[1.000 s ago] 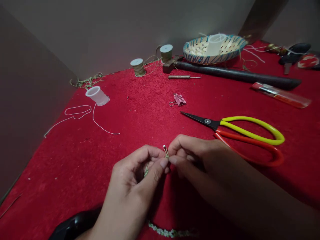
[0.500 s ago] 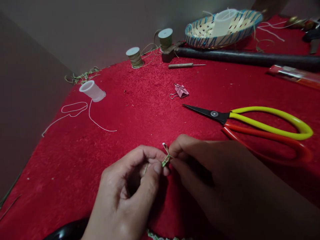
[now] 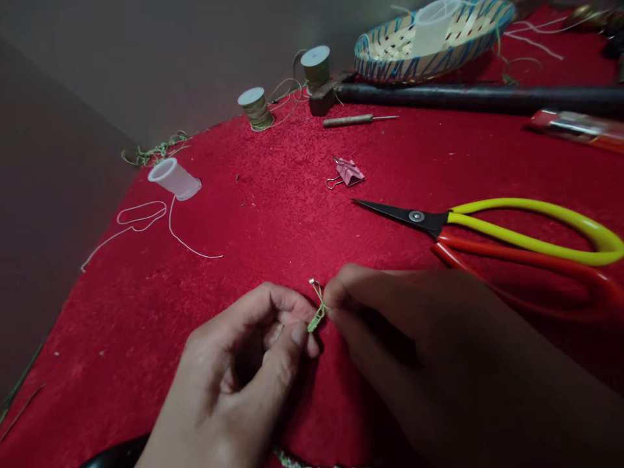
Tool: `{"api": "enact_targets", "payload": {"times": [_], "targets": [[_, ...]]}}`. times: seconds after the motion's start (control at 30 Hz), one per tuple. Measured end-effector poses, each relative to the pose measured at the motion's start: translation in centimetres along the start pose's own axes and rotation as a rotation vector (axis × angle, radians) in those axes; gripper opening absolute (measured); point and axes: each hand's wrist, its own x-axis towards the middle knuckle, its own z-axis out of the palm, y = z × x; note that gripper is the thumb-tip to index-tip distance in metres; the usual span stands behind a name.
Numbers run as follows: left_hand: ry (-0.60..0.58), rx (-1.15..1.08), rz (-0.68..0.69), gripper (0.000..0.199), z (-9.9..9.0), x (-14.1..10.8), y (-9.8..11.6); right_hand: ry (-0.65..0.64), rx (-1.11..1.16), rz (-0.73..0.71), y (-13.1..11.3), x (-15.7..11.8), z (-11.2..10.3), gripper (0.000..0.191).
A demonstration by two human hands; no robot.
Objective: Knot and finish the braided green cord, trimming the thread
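A small piece of knotted green cord (image 3: 316, 318) sits between my hands, with a loop and a small white tip standing up from it. My left hand (image 3: 248, 364) is closed, its thumb and fingers at the cord's left side; a strand runs back into the fingers. Pinched in my right hand (image 3: 385, 331) is a thin strand of the same cord, just right of the knots. Its fingertips almost meet. Scissors (image 3: 424, 221) with black blades and yellow and red handles lie beyond my right hand.
On the red cloth stand a white thread spool (image 3: 174, 179) with loose thread and two olive cord spools (image 3: 257, 110). Farther back lie a pink binder clip (image 3: 349, 172), an awl (image 3: 348, 121), a long dark rod (image 3: 468, 96) and a woven basket (image 3: 390, 68).
Both hands have shifted slightly left with the cord. More of the knotted green part now shows past my left thumb. The view has tilted down a little.
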Motion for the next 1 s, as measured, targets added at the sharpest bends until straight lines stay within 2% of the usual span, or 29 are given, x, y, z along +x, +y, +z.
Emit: {"api": "enact_targets", "payload": {"times": [0.13, 0.3, 0.43, 0.53, 0.63, 0.8, 1.0], "targets": [[-0.011, -0.050, 0.043, 0.015, 0.0, 0.4, -0.1, 0.012, -0.036, -0.002, -0.6, 0.5, 0.2, 0.007], [-0.026, -0.076, -0.005, 0.016, -0.1, 0.0, 0.0, -0.015, -0.050, 0.012, -0.9, 0.5, 0.0, 0.008], [-0.009, 0.031, -0.072, 0.025, -0.6, -0.5, 0.2, -0.040, -0.049, 0.020, -0.6, 0.1, -0.4, 0.017], [-0.082, 0.129, -0.099, 0.029, -1.2, -0.3, 0.4, -0.058, 0.001, -0.012, -0.3, -0.3, -0.8, 0.029], [-0.119, 0.168, -0.085, 0.031, -1.4, 0.1, 0.5, -0.100, 0.039, -0.046, 0.0, -0.5, -1.0, 0.033], [-0.081, 0.085, -0.037, 0.031, -0.9, 0.3, 0.3, -0.118, 0.075, -0.015, 0.4, -0.4, -1.2, 0.029], [-0.049, 0.034, 0.020, 0.031, -0.5, 0.6, 0.1, -0.036, -0.050, 0.001, -0.2, 0.2, -0.3, 0.015]]}}
